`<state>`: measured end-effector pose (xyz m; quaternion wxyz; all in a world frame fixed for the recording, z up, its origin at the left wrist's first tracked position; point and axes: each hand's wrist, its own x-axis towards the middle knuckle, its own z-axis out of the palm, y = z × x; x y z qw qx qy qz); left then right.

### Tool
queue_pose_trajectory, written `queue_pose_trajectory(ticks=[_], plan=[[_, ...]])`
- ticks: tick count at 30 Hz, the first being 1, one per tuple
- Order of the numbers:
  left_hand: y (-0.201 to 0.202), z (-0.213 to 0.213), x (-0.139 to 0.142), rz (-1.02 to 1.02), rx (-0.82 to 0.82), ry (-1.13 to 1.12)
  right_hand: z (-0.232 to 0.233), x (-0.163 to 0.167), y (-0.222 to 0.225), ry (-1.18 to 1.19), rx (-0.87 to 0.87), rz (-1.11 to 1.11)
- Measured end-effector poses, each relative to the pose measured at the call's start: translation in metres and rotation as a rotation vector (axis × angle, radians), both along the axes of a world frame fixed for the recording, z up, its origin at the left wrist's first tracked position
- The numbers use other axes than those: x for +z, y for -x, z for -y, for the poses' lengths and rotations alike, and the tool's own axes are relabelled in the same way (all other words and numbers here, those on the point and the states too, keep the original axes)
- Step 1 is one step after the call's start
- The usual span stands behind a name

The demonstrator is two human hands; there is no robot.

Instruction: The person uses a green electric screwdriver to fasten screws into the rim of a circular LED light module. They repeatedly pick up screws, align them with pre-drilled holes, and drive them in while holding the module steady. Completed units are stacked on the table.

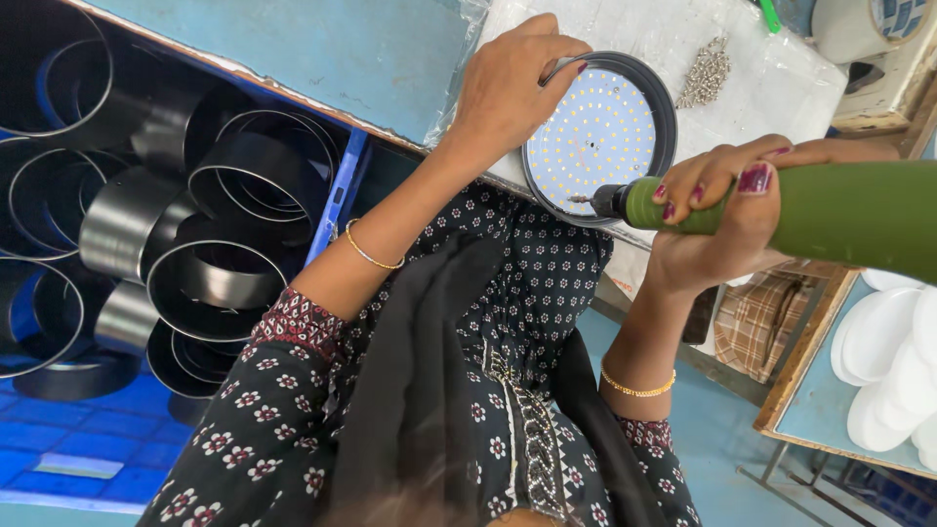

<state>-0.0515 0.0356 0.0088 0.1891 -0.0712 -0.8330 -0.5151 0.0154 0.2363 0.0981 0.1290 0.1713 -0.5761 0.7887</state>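
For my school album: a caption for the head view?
Left hand steadies a round lamp; right hand holds a green screwdriver.

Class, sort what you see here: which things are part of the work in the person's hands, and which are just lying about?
In use:
left hand steadying the round lamp housing
white LED disc inside it
right hand gripping the green electric screwdriver

Lying about:
pile of small screws
black metal rings in a blue crate
white round covers
tape roll
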Motion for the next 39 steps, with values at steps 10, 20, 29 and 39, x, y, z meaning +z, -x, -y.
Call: queue_pose_trajectory(ticks=[10,20,29,39], plan=[[0.001,-0.002,-0.006,-0.02,-0.011,0.028,0.028,-0.008,-0.022,-0.115,-0.25,-0.113],[0.001,-0.004,-0.008,-0.043,0.007,0.002,0.018,-0.033,-0.018,-0.067,-0.246,-0.128],[0.009,0.0,-0.006,-0.015,-0.018,0.025,0.035,0.012,0.02,-0.004,-0.187,-0.155],[0.007,0.003,0.0,0.063,-0.046,0.033,0.076,0.006,0.073,-0.04,-0.079,-0.205]])
